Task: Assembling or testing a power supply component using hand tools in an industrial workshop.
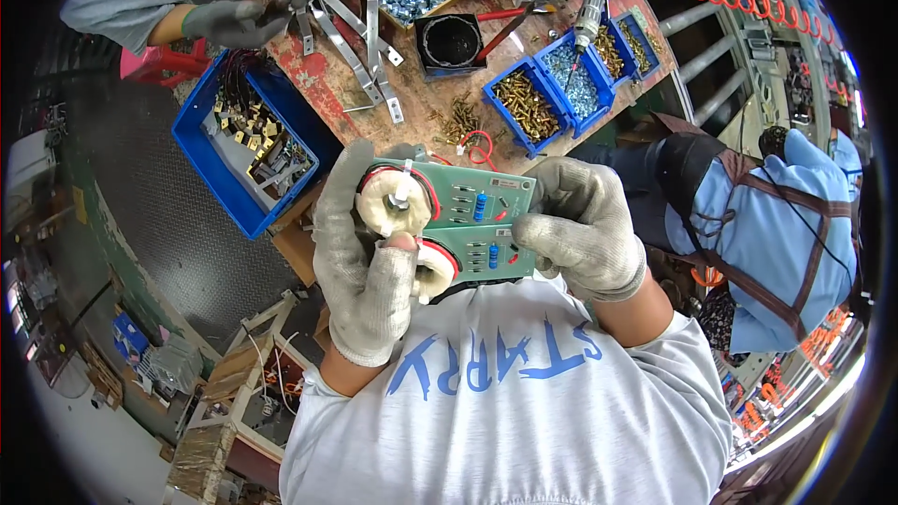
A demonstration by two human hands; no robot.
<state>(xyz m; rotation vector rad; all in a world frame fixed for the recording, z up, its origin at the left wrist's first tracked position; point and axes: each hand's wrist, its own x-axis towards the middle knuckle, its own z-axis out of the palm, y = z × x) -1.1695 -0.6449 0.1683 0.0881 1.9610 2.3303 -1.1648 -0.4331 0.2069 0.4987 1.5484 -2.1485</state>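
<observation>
— Wooden counter carrying blue bins of screws; nearer, holding two green circuit boards stacked at chest height.

— Left hand gripping the white coil end, right hand clamping the opposite edge. Probably aligning; next, needing steady, level pressing.

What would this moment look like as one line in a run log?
left hand: holds circuit boards at coil end | right hand: grips opposite end | boards: stacked, above lap | workbench: beyond
</observation>
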